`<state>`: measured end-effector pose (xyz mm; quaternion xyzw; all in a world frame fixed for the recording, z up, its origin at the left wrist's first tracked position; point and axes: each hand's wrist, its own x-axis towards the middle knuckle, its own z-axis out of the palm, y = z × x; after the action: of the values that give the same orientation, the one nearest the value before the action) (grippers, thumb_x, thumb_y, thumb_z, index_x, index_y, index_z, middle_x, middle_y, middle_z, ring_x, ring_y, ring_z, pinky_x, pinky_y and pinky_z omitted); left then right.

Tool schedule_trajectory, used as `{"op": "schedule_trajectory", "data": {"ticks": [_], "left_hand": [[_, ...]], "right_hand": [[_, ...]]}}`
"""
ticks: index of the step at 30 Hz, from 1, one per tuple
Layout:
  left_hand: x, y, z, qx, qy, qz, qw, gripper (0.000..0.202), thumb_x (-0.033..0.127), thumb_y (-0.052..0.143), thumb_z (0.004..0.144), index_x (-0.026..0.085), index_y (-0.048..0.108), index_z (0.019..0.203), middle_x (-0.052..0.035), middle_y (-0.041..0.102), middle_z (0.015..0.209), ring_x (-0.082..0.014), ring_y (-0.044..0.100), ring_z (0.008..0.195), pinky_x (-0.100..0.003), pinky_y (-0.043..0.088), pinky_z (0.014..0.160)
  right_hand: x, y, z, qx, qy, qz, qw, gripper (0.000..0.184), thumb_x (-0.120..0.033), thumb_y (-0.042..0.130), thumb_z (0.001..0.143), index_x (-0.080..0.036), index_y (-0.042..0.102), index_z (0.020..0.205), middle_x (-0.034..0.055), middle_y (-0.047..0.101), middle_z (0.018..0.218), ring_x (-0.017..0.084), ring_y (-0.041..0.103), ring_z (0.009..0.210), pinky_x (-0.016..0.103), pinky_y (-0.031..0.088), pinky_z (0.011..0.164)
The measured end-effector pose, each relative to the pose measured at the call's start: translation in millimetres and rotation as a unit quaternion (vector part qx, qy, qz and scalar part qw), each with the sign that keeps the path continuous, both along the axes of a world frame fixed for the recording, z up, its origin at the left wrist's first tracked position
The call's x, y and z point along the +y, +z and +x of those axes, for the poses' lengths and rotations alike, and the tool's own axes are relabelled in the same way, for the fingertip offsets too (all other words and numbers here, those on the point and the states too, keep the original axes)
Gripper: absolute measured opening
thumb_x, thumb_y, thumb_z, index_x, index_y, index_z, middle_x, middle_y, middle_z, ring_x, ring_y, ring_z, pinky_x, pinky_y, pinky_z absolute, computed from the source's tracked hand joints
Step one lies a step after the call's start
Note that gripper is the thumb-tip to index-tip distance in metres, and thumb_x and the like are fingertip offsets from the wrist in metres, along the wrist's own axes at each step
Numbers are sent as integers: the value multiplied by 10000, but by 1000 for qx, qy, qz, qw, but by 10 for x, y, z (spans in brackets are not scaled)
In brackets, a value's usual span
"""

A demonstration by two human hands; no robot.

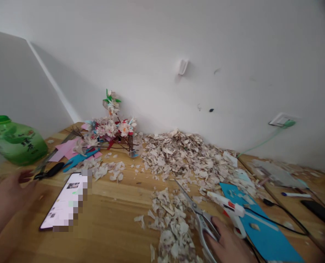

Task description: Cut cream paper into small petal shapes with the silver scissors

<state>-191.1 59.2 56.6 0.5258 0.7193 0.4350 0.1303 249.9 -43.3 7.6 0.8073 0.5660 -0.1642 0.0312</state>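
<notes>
My right hand [228,245] rests at the bottom right with its fingers round the handles of metal scissors [196,212], whose blades point up-left over a heap of pale paper scraps [170,223]. My left hand [7,197] is at the left edge, blurred by motion, just left of a lit phone [66,202] lying flat on the wooden table [115,233]. Its fingers cannot be made out. A white glue gun [229,210] lies right beside the scissors on a blue sheet [272,241].
A large pile of pale scraps [189,155] lies against the wall. Paper flowers [111,126] stand at the back left above pink and blue paper. A green bottle [16,144] sits far left, black scissors [48,171] near it. Cables, a pen and a dark object lie at right.
</notes>
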Motion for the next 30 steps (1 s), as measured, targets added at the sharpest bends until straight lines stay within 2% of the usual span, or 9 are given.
{"op": "schedule_trajectory", "data": {"ticks": [5,9,13,15,17,20,22,27,30], "left_hand": [[71,-89,406,1,-81,-10,997,390,551,471,673,237,530,897,-31,666,815,-221,637,721,-343,515,585],[109,-339,903,11,-239,-59,969,251,382,503,688,225,559,876,-49,660,849,-198,632,698,-341,515,646],[19,-644,1614,30,-453,-67,888,322,204,532,685,255,565,1001,-47,617,1072,-195,555,1017,-333,427,896],[-50,-733,1922,35,-504,-81,859,444,160,550,665,244,532,1100,-68,552,1196,-209,476,1129,-352,354,977],[-133,-747,2155,34,-535,-97,839,493,134,535,673,251,500,1151,-73,518,1238,-213,447,1159,-368,330,995],[-246,-675,2357,28,-646,-100,757,527,158,568,679,307,476,1176,-33,502,1266,-203,430,1178,-375,289,1025],[-253,-634,2417,19,-678,-97,729,507,208,576,702,316,464,1186,-23,499,1274,-195,427,1185,-376,262,1041],[148,-727,2455,66,-590,-59,802,375,218,492,763,228,508,1137,-70,494,1277,-179,420,1193,-326,308,1016],[449,-809,2449,118,-533,-51,837,373,237,512,751,183,528,1120,-122,481,1283,-255,312,1266,-439,228,1044]], "right_hand": [[-10,-63,65,-6,-22,35,999,447,-328,360,827,-66,494,1164,168,657,1049,276,620,938,321,471,742],[-31,-120,95,-6,-25,71,997,372,-335,366,825,-114,532,1074,151,683,985,273,628,917,307,470,706],[-97,-137,130,5,0,60,998,338,-305,344,832,-115,535,1037,152,685,980,258,645,882,287,472,698],[-140,-145,156,-2,0,57,998,347,-274,329,835,-92,519,1061,163,685,975,264,650,861,297,474,684],[-183,-142,185,-3,-14,54,998,351,-261,344,829,-88,519,1079,160,697,945,270,657,838,302,479,675],[-241,-104,228,12,-37,71,997,333,-262,401,804,-123,546,1069,132,710,925,259,659,850,279,483,697],[-272,-75,258,21,-42,96,994,310,-276,422,793,-167,562,1047,102,715,925,247,659,857,256,482,689],[-296,-130,332,23,-42,79,996,335,-289,420,792,-162,560,1069,103,726,868,249,670,802,249,477,619],[-271,-227,344,27,-25,68,997,372,-320,385,812,-140,557,1087,116,708,942,254,656,856,263,480,684]]}}
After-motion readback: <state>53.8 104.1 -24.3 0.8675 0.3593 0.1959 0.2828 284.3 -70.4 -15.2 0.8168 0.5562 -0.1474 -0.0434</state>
